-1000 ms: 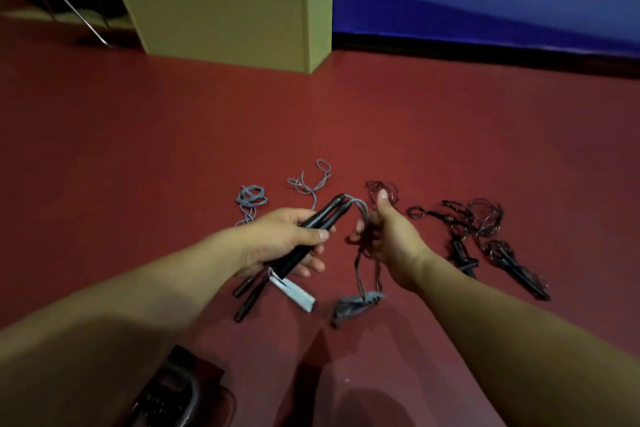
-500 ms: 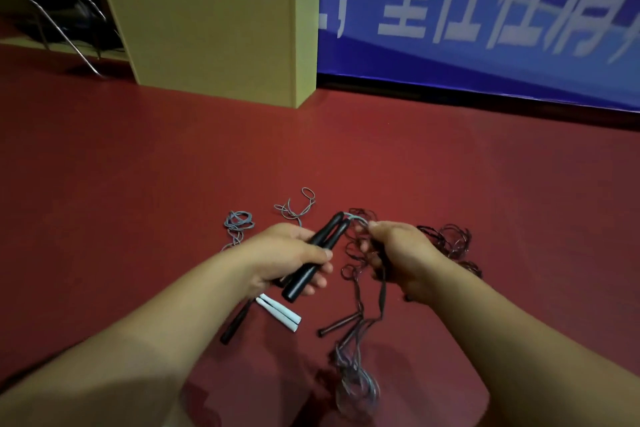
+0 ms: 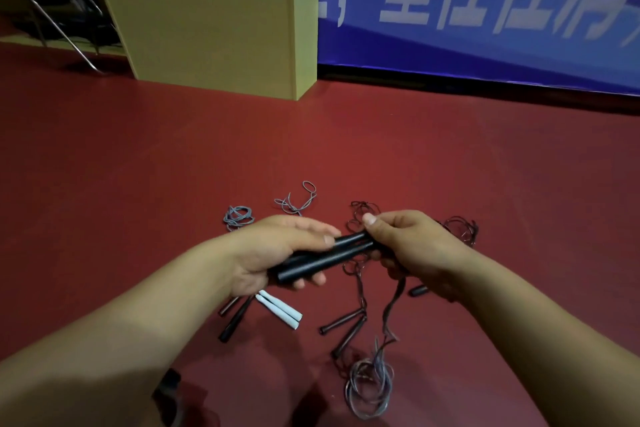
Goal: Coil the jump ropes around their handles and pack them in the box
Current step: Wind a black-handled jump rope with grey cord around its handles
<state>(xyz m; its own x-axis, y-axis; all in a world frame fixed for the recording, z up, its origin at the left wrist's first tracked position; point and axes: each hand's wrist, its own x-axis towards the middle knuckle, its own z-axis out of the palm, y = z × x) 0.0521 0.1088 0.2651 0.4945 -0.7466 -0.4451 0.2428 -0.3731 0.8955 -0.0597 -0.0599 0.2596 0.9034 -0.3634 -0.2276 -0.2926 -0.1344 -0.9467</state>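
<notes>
1. Head view: the left hand (image 3: 273, 253) grasps the paired black handles (image 3: 325, 258), now lowered nearly level.
2. The right hand (image 3: 412, 246) has closed in, pinching the cord (image 3: 391, 308) at their tips; winding looks about to begin.
3. The box (image 3: 207, 28) stands at the floor's (image 3: 450, 156) far edge.

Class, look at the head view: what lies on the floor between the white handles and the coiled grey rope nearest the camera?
In the head view, a pair of dark handles lies between the white handles and the coiled grey rope, on the red floor.
</notes>
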